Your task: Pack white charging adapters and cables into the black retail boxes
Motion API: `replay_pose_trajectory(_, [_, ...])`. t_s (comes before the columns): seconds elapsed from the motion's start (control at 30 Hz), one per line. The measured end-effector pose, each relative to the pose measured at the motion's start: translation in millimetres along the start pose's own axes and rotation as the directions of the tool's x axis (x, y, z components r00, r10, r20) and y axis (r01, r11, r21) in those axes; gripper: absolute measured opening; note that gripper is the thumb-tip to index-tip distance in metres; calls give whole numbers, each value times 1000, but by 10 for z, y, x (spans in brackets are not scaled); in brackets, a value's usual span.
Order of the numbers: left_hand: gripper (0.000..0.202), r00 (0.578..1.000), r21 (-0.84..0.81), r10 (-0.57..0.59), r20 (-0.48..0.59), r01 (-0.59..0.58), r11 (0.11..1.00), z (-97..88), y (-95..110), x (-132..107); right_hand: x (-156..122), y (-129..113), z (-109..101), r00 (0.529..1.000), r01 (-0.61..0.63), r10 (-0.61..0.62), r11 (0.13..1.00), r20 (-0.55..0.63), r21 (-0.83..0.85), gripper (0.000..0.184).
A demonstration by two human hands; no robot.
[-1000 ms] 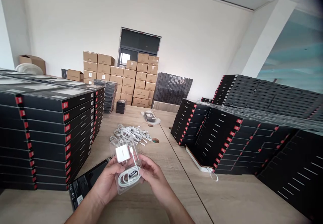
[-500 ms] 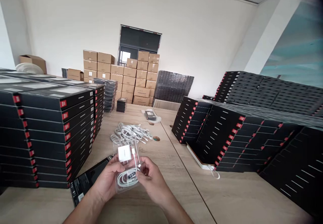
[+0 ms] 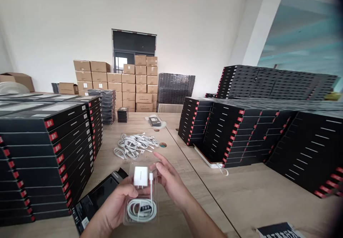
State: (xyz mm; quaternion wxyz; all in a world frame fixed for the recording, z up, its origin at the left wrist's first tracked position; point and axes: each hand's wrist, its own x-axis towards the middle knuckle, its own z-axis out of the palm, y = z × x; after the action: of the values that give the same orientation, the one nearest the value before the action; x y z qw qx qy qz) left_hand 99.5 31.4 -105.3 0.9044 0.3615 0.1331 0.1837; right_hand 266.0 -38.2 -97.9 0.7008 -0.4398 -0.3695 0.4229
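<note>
My left hand (image 3: 114, 202) grips the left side of a clear plastic tray (image 3: 139, 221), with its thumb over the front. In the upper part of the tray sits a white charger plug (image 3: 140, 176). A white cable (image 3: 131, 209) lies coiled in the lower part, one connector standing up beside the charger. My right hand (image 3: 171, 182) is at the tray's upper right edge, fingers stretched out and apart; whether a fingertip touches it I cannot tell. Under my left arm lies an open black box (image 3: 100, 191), partly hidden.
Loose white cables (image 3: 135, 145) lie in a heap beyond the tray. Stacked black boxes (image 3: 75, 152) rise at the left, and more black stacks (image 3: 222, 130) at the right. A small dark stack (image 3: 123, 114) and a bagged item (image 3: 154, 120) stand farther back. Brown cartons (image 3: 128, 88) line the wall.
My right hand has let go of the tray's lower right and moved to its upper right, fingers spread. The tray has come lower and slightly right in view, held by my left hand.
</note>
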Motion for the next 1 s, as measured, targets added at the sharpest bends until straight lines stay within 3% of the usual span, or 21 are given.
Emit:
replay_pose_trajectory(0.1, [44,1000,137,12,-17,-10,991,17,15,16,-7,-10,-25,999,-28,29,998,13,-54,45])
replay_pose_trajectory(0.17, [46,966,324,214,-146,-158,933,-25,95,30,11,-25,-79,998,-31,29,999,-60,-39,40])
replay_pose_trajectory(0.2, [48,909,464,359,-213,-229,856,-69,152,32,26,-35,-114,993,-24,21,1000,-115,-20,40])
replay_pose_trajectory(0.27, [53,764,777,594,-253,-205,595,-193,272,24,63,-54,-190,974,-5,10,1000,-227,19,41])
replay_pose_trajectory(0.3, [54,747,899,627,-220,-94,428,-266,321,13,82,-60,-226,962,-2,11,999,-273,34,42])
replay_pose_trajectory(0.4, [60,815,961,549,-186,267,-71,-463,374,-27,127,-50,-298,934,0,22,998,-358,59,40])
replay_pose_trajectory(0.43, [64,837,922,505,-211,342,-183,-508,364,-38,136,-37,-309,926,2,21,998,-376,62,39])
replay_pose_trajectory(0.5, [69,863,855,430,-264,416,-309,-553,331,-53,149,-4,-319,916,12,16,998,-401,68,37])
replay_pose_trajectory(0.63, [68,883,842,401,-244,398,-363,-487,302,-66,152,46,-300,898,45,3,994,-440,99,40])
replay_pose_trajectory(0.77, [79,880,874,469,-81,289,-391,-329,278,-63,135,45,-209,900,157,-38,958,-434,241,50])
replay_pose_trajectory(0.87, [84,851,890,523,44,205,-408,-236,215,-47,110,39,-109,911,246,-131,933,-390,262,52])
replay_pose_trajectory(1.0, [84,789,883,591,167,148,-446,-218,156,-23,90,56,-54,897,309,-252,945,-364,110,48])
